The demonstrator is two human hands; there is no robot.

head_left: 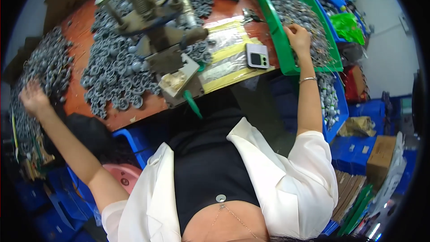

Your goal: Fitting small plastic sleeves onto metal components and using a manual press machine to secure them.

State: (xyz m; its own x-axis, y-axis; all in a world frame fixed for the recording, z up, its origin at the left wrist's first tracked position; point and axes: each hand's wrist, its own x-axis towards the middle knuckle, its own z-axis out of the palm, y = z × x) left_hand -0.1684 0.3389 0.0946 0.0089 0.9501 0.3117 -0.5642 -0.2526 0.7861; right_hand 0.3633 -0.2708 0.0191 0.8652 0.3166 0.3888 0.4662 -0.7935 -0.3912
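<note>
My left hand is stretched far out to the left over a heap of small grey plastic parts. Its fingers look extended and slightly blurred, with nothing visible in them. On the other side, my right hand reaches into a green tray by its near left wall. Its fingers are curled together, and what they pinch is too small to make out. Grey and whitish small pieces with thin wires fill that tray. Between my hands stands a metal bench press with a small block fixture at its foot.
Grey ring-shaped parts cover the orange tabletop around the press. A phone lies on yellow-taped sheeting, with keys behind it. Blue bins stand right, one with a green bag. A pink stool is at lower left.
</note>
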